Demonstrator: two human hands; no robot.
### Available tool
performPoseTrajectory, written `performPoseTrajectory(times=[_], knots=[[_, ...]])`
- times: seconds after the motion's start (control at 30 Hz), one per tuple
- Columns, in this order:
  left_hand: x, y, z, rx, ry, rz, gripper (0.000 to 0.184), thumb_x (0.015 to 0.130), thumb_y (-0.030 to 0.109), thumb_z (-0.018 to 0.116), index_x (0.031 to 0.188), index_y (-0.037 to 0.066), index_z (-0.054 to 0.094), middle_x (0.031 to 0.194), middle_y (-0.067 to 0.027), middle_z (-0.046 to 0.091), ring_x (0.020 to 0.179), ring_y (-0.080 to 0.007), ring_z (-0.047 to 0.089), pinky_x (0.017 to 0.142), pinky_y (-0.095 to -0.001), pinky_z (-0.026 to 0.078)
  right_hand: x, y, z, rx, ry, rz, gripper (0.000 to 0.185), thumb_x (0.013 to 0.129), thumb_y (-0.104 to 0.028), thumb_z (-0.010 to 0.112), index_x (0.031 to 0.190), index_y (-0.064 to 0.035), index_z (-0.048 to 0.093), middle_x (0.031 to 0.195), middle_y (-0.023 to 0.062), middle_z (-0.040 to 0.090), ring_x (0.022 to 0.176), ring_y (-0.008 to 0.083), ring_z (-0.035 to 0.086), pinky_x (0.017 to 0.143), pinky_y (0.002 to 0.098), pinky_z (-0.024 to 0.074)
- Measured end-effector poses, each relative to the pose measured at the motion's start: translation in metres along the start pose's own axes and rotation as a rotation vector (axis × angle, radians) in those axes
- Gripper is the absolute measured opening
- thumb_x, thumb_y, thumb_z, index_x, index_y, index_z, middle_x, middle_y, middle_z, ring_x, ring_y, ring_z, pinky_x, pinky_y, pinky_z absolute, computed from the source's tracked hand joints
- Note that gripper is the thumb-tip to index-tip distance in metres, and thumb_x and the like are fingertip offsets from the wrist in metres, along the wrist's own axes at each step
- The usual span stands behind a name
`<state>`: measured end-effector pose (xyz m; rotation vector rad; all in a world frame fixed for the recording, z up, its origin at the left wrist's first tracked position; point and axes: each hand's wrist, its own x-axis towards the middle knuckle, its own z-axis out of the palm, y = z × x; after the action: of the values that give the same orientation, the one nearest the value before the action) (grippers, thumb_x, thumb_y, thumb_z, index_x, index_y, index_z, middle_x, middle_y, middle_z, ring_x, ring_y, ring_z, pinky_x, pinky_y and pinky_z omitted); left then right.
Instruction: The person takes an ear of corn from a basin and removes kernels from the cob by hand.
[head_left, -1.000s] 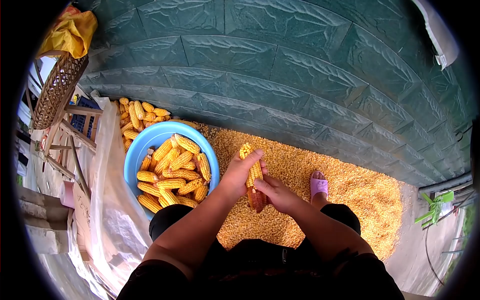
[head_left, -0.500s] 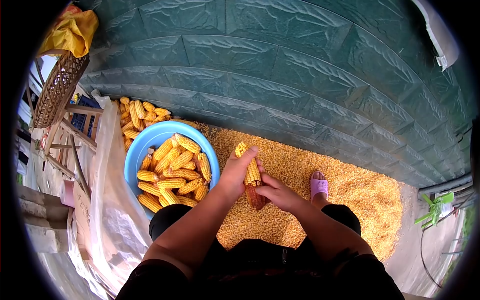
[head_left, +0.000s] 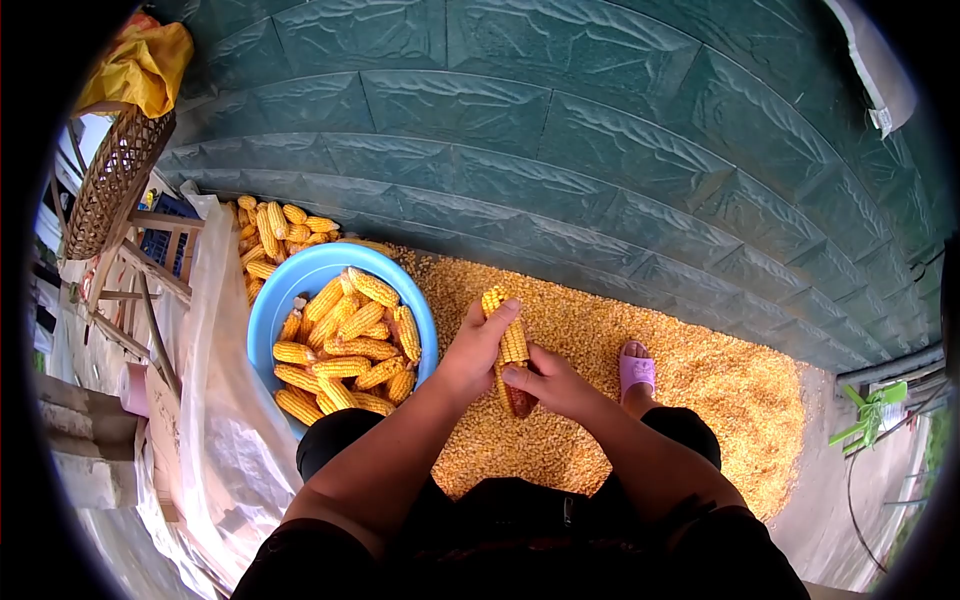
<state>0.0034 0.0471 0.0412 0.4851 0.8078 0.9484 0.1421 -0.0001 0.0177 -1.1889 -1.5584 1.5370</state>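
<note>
Between my two hands is a corn cob [head_left: 513,345], tilted, with yellow kernels on its upper part and bare reddish core at the lower end. My left hand [head_left: 478,350] is wrapped round its upper left side, thumb lying near the top. Lower down, my right hand [head_left: 548,380] grips the cob from the right, its thumb pressed at the border between kernels and bare core. Some fingers are hidden behind the cob. Loose corn kernels [head_left: 580,320] cover the ground below both hands.
To the left stands a blue tub [head_left: 262,335] full of corn cobs, with more cobs [head_left: 268,228] piled behind it. A green wall [head_left: 600,150] runs along the far side. My foot in a pink slipper [head_left: 637,372] is on the kernels. Plastic sheeting [head_left: 225,400] hangs at left.
The cob has turned slightly more upright and shifted a little right. My right thumb has moved up along it, and my left hand has shifted slightly right.
</note>
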Motion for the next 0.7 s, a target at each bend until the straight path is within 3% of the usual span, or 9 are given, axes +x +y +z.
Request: performPoseTrajectory(times=[0.07, 0.13, 0.23, 0.37, 0.43, 0.47, 0.6, 0.67, 0.7], knots=[[0.002, -0.001, -0.002, -0.032, 0.013, 0.019, 0.027, 0.086, 0.022, 0.058, 0.104, 0.008, 0.044, 0.082, -0.0084, 0.055, 0.07, -0.0196, 0.057, 0.06, -0.0326, 0.049, 0.0, -0.001, -0.004, 0.046, -0.024, -0.045, 0.044, 0.087, -0.033, 0.055, 0.115, 0.0001, 0.047, 0.092, 0.0093, 0.06, 0.073, 0.019, 0.061, 0.061, 0.0317, 0.0501], [0.002, 0.002, -0.002, -0.044, 0.024, -0.006, 0.028, 0.086, 0.023, 0.059, 0.104, 0.008, 0.044, 0.081, -0.0091, 0.055, 0.069, -0.0201, 0.057, 0.06, -0.0333, 0.049, -0.002, -0.013, -0.013, 0.135, -0.163, 0.231, 0.044, 0.088, -0.032, 0.055, 0.118, -0.0008, 0.045, 0.091, 0.0088, 0.059, 0.079, 0.0165, 0.061, 0.059, 0.0287, 0.0516], [-0.003, 0.008, 0.002, -0.065, 0.051, -0.043, 0.03, 0.085, 0.023, 0.06, 0.105, 0.008, 0.043, 0.081, -0.01, 0.055, 0.068, -0.0208, 0.057, 0.059, -0.0344, 0.05, -0.003, -0.028, -0.019, 0.298, -0.235, 0.336, 0.046, 0.087, -0.032, 0.056, 0.119, -0.0012, 0.044, 0.089, 0.008, 0.058, 0.079, 0.0143, 0.06, 0.057, 0.0262, 0.0529], [0.002, 0.005, 0.001, -0.082, 0.07, 0.005, 0.034, 0.084, 0.024, 0.061, 0.108, 0.009, 0.042, 0.085, -0.0092, 0.054, 0.072, -0.0207, 0.057, 0.062, -0.0343, 0.049, -0.005, -0.024, -0.011, 0.209, -0.187, 0.248, 0.055, 0.085, -0.036, 0.059, 0.121, 0.0009, 0.042, 0.092, 0.009, 0.059, 0.078, 0.0159, 0.06, 0.058, 0.0285, 0.0515], [0.001, 0.0, 0.002, -0.04, 0.06, 0.045, 0.037, 0.084, 0.024, 0.062, 0.11, 0.008, 0.041, 0.091, -0.0081, 0.053, 0.078, -0.0191, 0.055, 0.065, -0.0328, 0.048, -0.003, -0.019, -0.001, 0.035, 0.03, 0.119, 0.042, 0.085, -0.035, 0.059, 0.108, -0.0016, 0.046, 0.086, 0.0061, 0.058, 0.076, 0.0104, 0.057, 0.061, 0.0256, 0.0456], [0.0, -0.003, 0.003, 0.003, 0.047, 0.082, 0.041, 0.084, 0.024, 0.063, 0.112, 0.006, 0.04, 0.098, -0.0071, 0.051, 0.084, -0.0175, 0.054, 0.068, -0.0313, 0.047, -0.003, -0.028, 0.001, -0.067, 0.09, 0.147, 0.041, 0.084, -0.036, 0.06, 0.099, -0.0002, 0.046, 0.08, 0.0097, 0.057, 0.072, 0.0137, 0.057, 0.06, 0.0274, 0.044], [-0.003, -0.006, 0.006, 0.037, 0.067, 0.115, 0.04, 0.084, 0.023, 0.063, 0.112, 0.006, 0.039, 0.099, -0.0064, 0.05, 0.085, -0.0168, 0.053, 0.07, -0.0304, 0.046, -0.004, -0.028, 0.009, -0.355, 0.224, 0.159, 0.04, 0.084, -0.035, 0.059, 0.093, 0.001, 0.045, 0.075, 0.0147, 0.056, 0.069, 0.0191, 0.057, 0.06, 0.0305, 0.0439], [-0.003, -0.001, 0.004, -0.047, 0.039, 0.024, 0.038, 0.084, 0.022, 0.063, 0.11, 0.006, 0.04, 0.097, -0.0059, 0.05, 0.085, -0.0166, 0.053, 0.07, -0.0302, 0.046, -0.004, -0.022, 0.006, -0.41, 0.139, 0.091, 0.056, 0.085, -0.039, 0.054, 0.117, 0.0063, 0.041, 0.089, 0.0244, 0.059, 0.081, 0.0297, 0.062, 0.071, 0.034, 0.0469], [-0.002, -0.002, 0.003, -0.047, 0.039, 0.024, 0.038, 0.084, 0.022, 0.063, 0.11, 0.006, 0.04, 0.097, -0.0059, 0.05, 0.085, -0.0166, 0.053, 0.07, -0.0302, 0.046, -0.004, -0.019, 0.004, -0.41, 0.139, 0.091, 0.056, 0.085, -0.039, 0.054, 0.117, 0.0063, 0.041, 0.089, 0.0244, 0.059, 0.081, 0.0297, 0.062, 0.071, 0.034, 0.0469]])
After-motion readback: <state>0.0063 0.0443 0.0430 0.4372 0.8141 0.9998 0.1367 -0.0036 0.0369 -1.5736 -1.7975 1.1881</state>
